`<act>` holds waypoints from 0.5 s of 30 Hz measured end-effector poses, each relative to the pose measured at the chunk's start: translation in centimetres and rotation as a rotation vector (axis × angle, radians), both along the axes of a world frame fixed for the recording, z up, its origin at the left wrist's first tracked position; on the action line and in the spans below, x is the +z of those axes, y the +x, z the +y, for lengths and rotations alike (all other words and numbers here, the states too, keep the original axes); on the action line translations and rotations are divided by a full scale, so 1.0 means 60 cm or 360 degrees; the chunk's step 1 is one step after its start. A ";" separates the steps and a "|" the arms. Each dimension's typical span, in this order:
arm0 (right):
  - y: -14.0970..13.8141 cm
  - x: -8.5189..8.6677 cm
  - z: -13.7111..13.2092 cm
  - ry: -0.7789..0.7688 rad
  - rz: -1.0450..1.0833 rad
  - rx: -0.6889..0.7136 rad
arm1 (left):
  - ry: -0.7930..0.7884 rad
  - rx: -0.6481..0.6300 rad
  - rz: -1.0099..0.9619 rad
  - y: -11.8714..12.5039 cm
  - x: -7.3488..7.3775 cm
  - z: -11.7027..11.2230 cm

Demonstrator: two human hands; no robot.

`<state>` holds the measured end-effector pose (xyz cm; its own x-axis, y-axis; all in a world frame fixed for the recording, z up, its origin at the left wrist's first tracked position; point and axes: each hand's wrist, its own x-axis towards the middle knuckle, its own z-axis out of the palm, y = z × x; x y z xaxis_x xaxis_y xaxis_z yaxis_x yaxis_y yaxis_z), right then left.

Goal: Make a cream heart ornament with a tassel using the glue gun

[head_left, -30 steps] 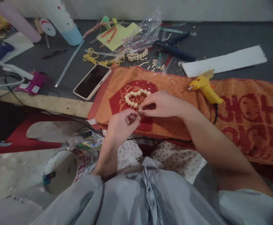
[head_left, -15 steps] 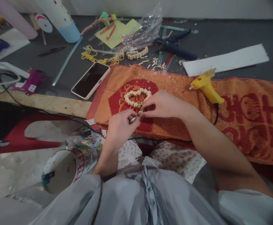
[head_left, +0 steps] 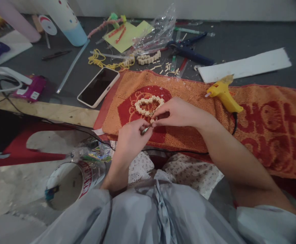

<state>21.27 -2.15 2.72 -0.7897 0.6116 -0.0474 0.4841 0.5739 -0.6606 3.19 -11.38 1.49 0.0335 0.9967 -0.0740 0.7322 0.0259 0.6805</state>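
Observation:
On the orange towel point(head_left: 188, 95), a heart-like outline made of pale little sticks point(head_left: 150, 97) lies on the red print. Just in front of it my two hands meet. My left hand point(head_left: 132, 135) is closed in a pinch around a slim, shiny metal tool point(head_left: 145, 129), its exact kind partly hidden by the fingers. At the tool's tip, my right hand point(head_left: 173, 113) pinches a small pale piece point(head_left: 153, 120), mostly covered by the fingertips.
A yellow glue gun point(head_left: 225, 95) rests on the towel to the right, its cord running across the front. A phone point(head_left: 98, 87) lies at left. Behind are blue-handled pliers point(head_left: 191, 54), loose pale bits point(head_left: 169, 68), a white strip point(head_left: 247, 66) and yellow string point(head_left: 97, 60).
Both hands stay almost in place. The right fingertips have shifted slightly, and more of the small pale piece shows between them. Everything else lies as before.

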 end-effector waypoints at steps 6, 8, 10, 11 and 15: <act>-0.001 0.005 -0.002 -0.0010 -0.0029 0.0042 | 0.0009 -0.0009 0.0039 0.001 0.000 -0.001; -0.002 0.007 -0.002 -0.0021 -0.0062 0.0039 | 0.0020 -0.0012 0.0044 0.001 0.002 -0.002; -0.004 0.008 -0.002 -0.0029 -0.0127 0.0022 | 0.0017 -0.0016 0.0051 0.000 0.004 -0.003; -0.005 0.008 -0.002 -0.0021 -0.0161 0.0012 | 0.0011 -0.0021 0.0052 -0.001 0.006 -0.003; -0.007 0.010 -0.003 0.0059 -0.0231 0.0025 | 0.0137 0.0016 0.0082 -0.015 0.009 0.008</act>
<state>20.86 -2.35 3.30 -0.7858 0.6026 -0.1393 0.5635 0.6049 -0.5626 2.28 -10.92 2.02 0.0221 0.9997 0.0108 0.7663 -0.0238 0.6420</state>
